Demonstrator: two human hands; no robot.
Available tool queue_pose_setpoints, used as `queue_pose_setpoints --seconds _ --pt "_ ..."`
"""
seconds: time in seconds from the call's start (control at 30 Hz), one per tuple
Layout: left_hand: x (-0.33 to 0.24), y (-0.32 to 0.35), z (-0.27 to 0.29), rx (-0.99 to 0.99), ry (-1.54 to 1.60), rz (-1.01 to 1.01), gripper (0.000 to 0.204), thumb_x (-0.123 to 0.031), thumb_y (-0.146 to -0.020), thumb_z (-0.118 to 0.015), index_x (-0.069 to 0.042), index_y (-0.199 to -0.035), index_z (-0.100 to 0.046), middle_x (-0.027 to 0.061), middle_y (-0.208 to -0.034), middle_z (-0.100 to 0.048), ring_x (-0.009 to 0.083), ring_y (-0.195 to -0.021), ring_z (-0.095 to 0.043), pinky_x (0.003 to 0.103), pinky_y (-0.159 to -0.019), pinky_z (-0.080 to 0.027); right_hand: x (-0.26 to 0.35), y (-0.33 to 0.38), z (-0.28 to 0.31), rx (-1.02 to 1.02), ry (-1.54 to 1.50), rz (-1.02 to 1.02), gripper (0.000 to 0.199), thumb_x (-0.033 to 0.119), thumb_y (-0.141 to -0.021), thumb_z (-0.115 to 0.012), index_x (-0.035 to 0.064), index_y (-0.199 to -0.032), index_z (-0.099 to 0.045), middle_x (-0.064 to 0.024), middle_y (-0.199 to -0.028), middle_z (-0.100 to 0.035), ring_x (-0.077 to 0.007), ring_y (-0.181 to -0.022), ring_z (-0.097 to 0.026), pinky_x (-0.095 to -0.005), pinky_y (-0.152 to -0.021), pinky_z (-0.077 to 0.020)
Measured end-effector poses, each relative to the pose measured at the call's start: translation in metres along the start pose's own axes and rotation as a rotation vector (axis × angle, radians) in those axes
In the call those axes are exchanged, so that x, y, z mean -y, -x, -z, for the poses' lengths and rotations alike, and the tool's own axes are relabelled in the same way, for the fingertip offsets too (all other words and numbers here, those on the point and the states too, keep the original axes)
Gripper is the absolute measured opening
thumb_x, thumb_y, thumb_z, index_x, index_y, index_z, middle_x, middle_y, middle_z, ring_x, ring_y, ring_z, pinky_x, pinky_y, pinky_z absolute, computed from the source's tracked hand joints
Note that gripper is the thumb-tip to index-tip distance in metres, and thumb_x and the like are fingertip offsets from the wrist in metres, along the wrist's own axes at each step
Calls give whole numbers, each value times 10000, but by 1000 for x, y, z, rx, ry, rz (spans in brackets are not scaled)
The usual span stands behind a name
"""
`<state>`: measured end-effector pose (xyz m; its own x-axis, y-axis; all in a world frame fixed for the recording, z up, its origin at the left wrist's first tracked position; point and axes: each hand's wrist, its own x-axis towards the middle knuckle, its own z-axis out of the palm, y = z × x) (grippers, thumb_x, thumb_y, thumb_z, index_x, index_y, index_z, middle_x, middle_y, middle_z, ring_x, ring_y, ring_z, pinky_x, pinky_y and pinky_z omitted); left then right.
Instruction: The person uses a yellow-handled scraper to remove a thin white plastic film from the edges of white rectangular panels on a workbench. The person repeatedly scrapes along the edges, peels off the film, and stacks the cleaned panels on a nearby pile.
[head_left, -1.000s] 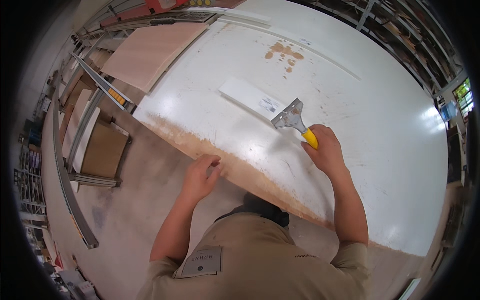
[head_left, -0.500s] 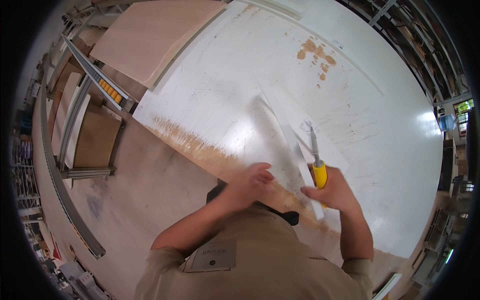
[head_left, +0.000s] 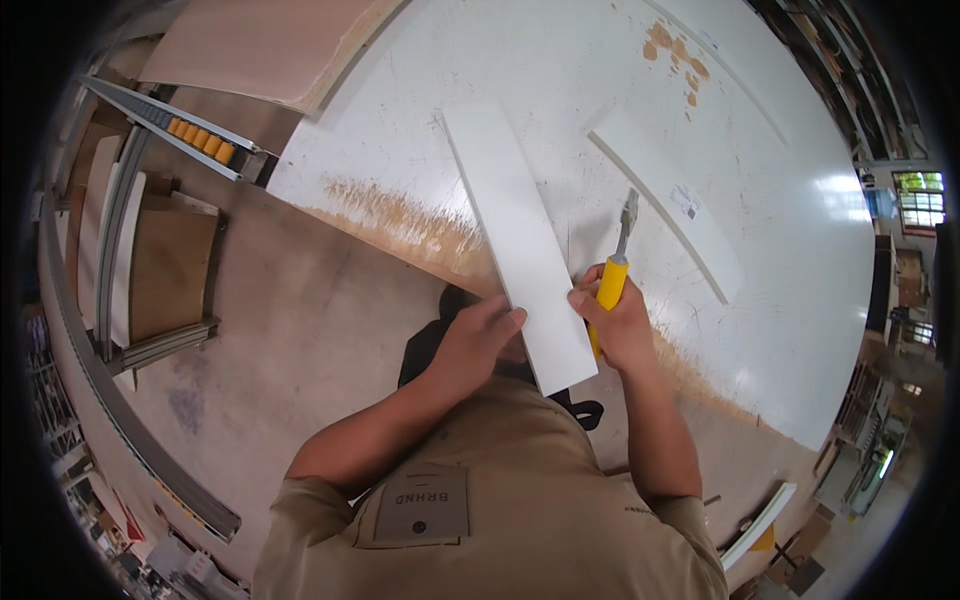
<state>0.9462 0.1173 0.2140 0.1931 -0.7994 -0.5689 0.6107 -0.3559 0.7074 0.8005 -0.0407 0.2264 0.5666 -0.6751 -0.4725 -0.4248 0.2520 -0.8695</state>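
Note:
A long, narrow white board [head_left: 522, 235] lies at a slant in front of my body, its near end past the table's front edge. My left hand [head_left: 475, 340] grips its left edge, thumb on top and fingers hidden beneath. On the opposite edge, my right hand [head_left: 622, 318] presses its thumb against the board while its fingers wrap a yellow-handled tool [head_left: 612, 285]. The tool has a grey shaft and a narrow metal head pointing away from me; its exact kind is unclear. Another white board [head_left: 665, 205], bearing a small label, rests on the table to the right.
The white worktable [head_left: 790, 260] has scratches and a worn brown front edge. A large pinkish-brown panel [head_left: 260, 45] sits at the far left. Beyond the table's left edge are a roller track [head_left: 190, 130] and brown boards [head_left: 170, 270] on a metal frame.
The white board has turned from its edge to show its broad face and moved left. My left hand, free before, now grips it. The tool moved slightly left with my right hand.

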Motion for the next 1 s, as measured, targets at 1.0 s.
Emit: queue_pose_setpoints --seconds 1.0 --pt "71 -5 -22 210 -97 168 366 -303 -979 -627 58 -1031 -654 96 -853 -697 152 -678 -681 277 -591 -527 42 136 -17 237 1533 329 659 61 -849 -618 5 -1475 -420 -96 -875 -533 -239 -571 -590 -355 -472 -478"
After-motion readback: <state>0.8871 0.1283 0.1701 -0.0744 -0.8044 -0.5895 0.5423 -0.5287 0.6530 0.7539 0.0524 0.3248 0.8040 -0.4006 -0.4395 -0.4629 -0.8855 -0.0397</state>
